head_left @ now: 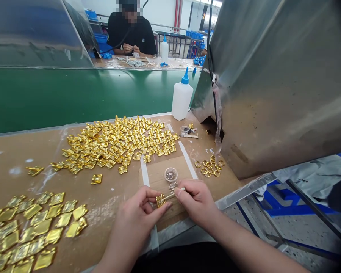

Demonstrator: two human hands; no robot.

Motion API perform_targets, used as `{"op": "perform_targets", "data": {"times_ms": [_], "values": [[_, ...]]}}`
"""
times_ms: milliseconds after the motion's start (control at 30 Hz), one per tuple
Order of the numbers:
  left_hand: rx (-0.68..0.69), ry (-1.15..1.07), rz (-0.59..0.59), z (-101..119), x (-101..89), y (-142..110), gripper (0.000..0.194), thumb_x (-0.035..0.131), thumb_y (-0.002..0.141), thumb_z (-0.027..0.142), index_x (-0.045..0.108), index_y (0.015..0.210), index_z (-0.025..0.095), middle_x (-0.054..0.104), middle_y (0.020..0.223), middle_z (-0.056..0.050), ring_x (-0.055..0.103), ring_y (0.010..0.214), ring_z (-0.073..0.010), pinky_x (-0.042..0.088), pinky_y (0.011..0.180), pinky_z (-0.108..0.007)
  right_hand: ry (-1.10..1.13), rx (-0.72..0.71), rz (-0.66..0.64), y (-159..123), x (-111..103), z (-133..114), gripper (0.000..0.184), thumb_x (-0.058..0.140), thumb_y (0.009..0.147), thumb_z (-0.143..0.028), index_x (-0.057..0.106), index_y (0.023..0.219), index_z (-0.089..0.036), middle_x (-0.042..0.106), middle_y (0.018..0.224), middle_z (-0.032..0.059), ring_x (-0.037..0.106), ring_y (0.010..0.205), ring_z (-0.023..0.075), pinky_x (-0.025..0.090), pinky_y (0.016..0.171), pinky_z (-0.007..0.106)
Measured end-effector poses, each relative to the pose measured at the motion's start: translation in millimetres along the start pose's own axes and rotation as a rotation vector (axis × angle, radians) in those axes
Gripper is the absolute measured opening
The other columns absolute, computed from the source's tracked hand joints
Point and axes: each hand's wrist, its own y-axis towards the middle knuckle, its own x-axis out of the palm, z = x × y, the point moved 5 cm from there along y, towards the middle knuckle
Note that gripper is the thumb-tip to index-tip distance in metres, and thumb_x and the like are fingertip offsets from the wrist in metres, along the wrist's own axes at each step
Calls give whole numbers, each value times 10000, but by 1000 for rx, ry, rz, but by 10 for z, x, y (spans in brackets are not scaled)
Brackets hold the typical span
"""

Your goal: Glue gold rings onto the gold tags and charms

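Between thumb and fingers, my left hand (139,214) pinches a small gold metal piece (160,200). My right hand (197,199) grips a thin pale stick (172,195), its tip touching or right at the gold piece. Just beyond my hands stands a small clear cup (171,174) of see-through liquid, with a clear smear or film (172,186) in front of it. A heap of similar gold pieces (116,144) covers the table behind my left hand. Several gold rings (210,167) lie to the right of the cup.
More gold pieces (36,227) lie spread at the near left. A white bottle (182,99) with a blue nozzle stands at the back. Behind it runs a green belt (88,94). Slanted metal housing (272,87) bounds the right side. Another person (132,34) sits opposite.
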Motion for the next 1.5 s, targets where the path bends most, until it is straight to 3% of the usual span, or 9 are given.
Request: {"op": "perform_targets", "data": {"times_ms": [267,467,767,967,1267,1500], "values": [[55,52,23,-14,-2,-12,260,809,767,471,695,817,243,521,471,97,482,435,-145,340,479,-246,-14,-14,-65,-7,27,-13,371,540,925,-244,364,601,-207,384,587,-50,378,566,106,269,561,265],[99,72,39,8,-2,-9,234,796,795,462,698,827,252,538,470,96,513,427,-151,367,479,-248,-54,-47,24,-20,-5,-27,369,536,894,-211,325,591,-216,362,568,-51,378,546,110,259,550,271],[114,97,38,15,-11,-25,207,784,806,443,702,840,256,552,474,95,521,424,-153,371,479,-250,-55,-84,16,-43,6,-49,369,541,903,-181,329,603,-218,359,580,-53,371,549,112,247,549,274],[79,74,27,-21,-2,-21,239,800,802,468,699,851,257,542,491,95,529,448,-156,393,507,-255,-164,-148,204,56,-199,-99,388,508,995,-232,339,647,-217,385,633,-40,396,601,127,281,600,286],[67,58,12,-53,25,5,254,791,804,479,696,846,248,521,492,99,506,449,-149,374,492,-251,-374,-62,67,227,-128,46,382,503,1023,-255,349,677,-207,431,672,-37,406,632,127,244,612,297],[86,30,22,-53,20,8,252,796,798,468,693,863,247,511,495,110,482,440,-140,357,481,-241,-114,-171,157,115,-200,-38,381,534,973,-202,351,639,-208,377,612,-51,384,581,112,280,590,271]]}}
